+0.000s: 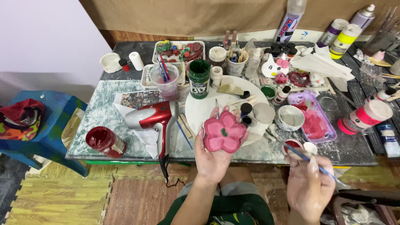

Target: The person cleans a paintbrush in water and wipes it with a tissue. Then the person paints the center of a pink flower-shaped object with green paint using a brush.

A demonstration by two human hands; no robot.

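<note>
My left hand (213,157) holds a pink-red flower-shaped clay piece (223,134) flat on its palm, just above the table's front edge. My right hand (309,187) grips a thin blue-handled paintbrush (306,158), its tip over a small pot of red paint (293,145). A second small white pot (310,147) stands beside it. A round white board (208,106) lies on the table behind the flower.
A red hair dryer (152,118) and a red paint jar (104,141) lie at the left. A green jar (199,78), cups of brushes (164,79), a purple tray (314,118), a white bowl (290,118) and spray cans (291,18) crowd the table. A blue stool (50,129) stands left.
</note>
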